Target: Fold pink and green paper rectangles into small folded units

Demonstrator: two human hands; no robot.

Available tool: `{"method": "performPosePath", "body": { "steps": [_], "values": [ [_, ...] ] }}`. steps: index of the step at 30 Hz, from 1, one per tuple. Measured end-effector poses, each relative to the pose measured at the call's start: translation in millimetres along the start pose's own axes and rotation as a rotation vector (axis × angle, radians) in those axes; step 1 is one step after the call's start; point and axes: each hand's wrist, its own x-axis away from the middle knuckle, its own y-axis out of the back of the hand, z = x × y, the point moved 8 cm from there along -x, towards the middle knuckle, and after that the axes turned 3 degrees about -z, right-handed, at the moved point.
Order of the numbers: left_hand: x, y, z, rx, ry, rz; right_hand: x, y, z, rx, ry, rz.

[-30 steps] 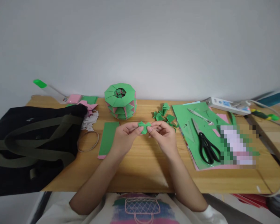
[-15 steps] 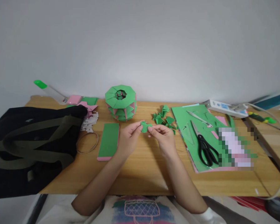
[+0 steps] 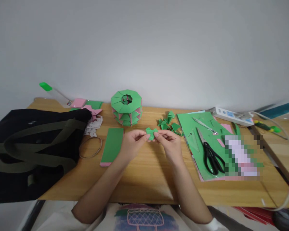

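Between both hands, above the wooden table, is a small folded piece of green paper [image 3: 151, 132]. My left hand [image 3: 133, 143] pinches its left side with thumb and fingers. Its right side is gripped by my right hand [image 3: 170, 143], the thumb on top. Just behind my right hand lie several folded green paper pieces [image 3: 168, 122]. A round green and pink paper model [image 3: 126, 108], with an open hole in its top, stands behind my left hand. Beside my left wrist is a stack of green and pink paper strips [image 3: 112, 144], partly covered by the hand.
On the left lies a black bag [image 3: 38, 150], with a ring [image 3: 91, 158] and white paper scraps [image 3: 93, 126] next to it. To the right, black-handled scissors [image 3: 213, 157] and a pen [image 3: 204, 125] rest on green sheets [image 3: 195, 120]. Behind them is a power strip [image 3: 231, 116] with a cable.
The green piece has turned slightly in my fingers, and its folds show a different outline. Both hands still hold it. The whole view has shifted a little.
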Motion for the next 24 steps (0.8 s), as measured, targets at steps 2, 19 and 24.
{"method": "performPosePath", "body": {
  "steps": [2,19,24],
  "values": [
    [-0.3,-1.3,-0.3,0.006,0.001,0.021,-0.1,-2.4,-1.4,0.024,-0.022,0.043],
    [2.3,-5.2,-0.7,-0.129,-0.024,0.096,2.0,-7.2,10.9,0.109,0.062,0.103],
    [2.5,2.7,-8.5,-0.107,-0.059,0.046,4.3,-7.9,14.1,0.149,0.114,0.159]
  ]
}}
